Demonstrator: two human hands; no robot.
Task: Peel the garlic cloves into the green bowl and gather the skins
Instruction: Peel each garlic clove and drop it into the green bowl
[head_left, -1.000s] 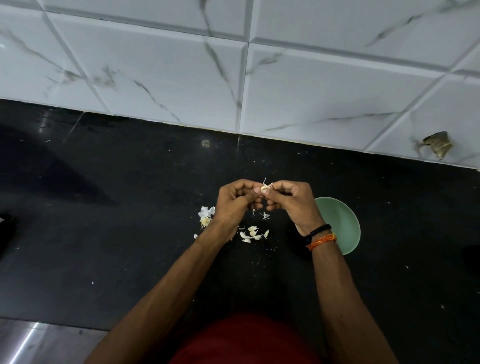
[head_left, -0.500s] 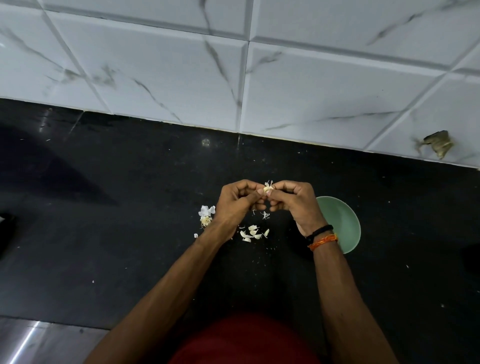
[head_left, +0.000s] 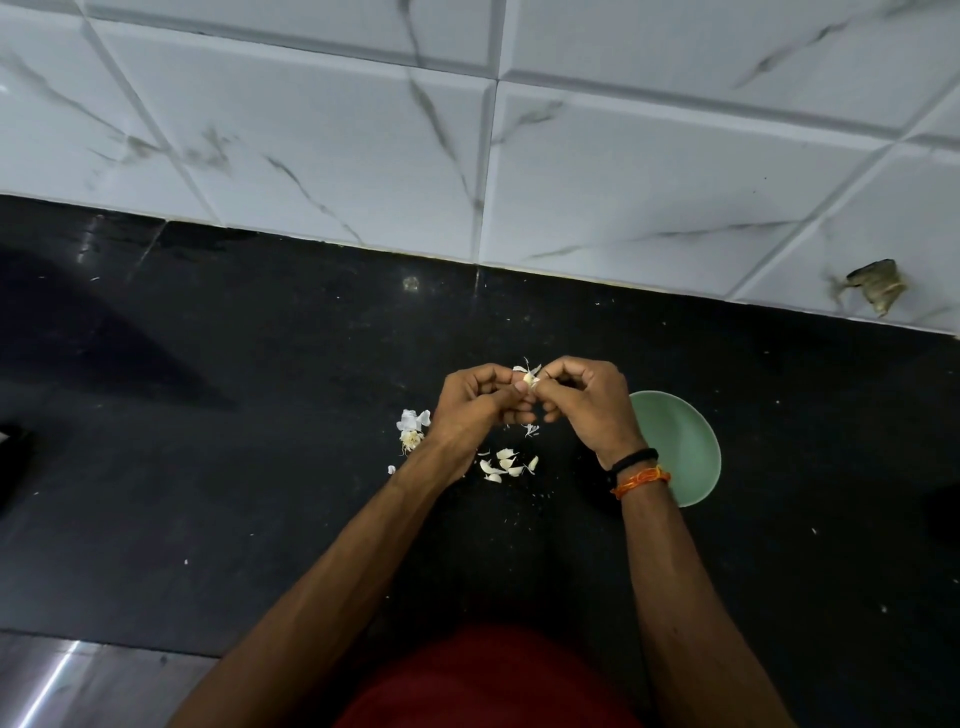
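Observation:
Both hands meet above the black counter, pinching one small garlic clove (head_left: 529, 378) between them. My left hand (head_left: 475, 405) holds it with thumb and curled fingers. My right hand (head_left: 589, 402) pinches the loose white skin at the clove's top. The green bowl (head_left: 680, 447) sits just right of my right wrist, partly hidden by it. Several loose cloves (head_left: 506, 465) lie on the counter under my hands. A clump of white skins and a root end (head_left: 412, 428) lies left of my left hand.
The black counter (head_left: 234, 441) runs back to a white marble-tiled wall (head_left: 363, 130). Small skin flakes (head_left: 531, 429) lie scattered on it. A steel edge (head_left: 62, 680) shows at the lower left. A chipped hole (head_left: 878, 288) marks the wall at the right.
The skin at the clove's top has been pulled up and splayed out a little more. Both hands stay in nearly the same place.

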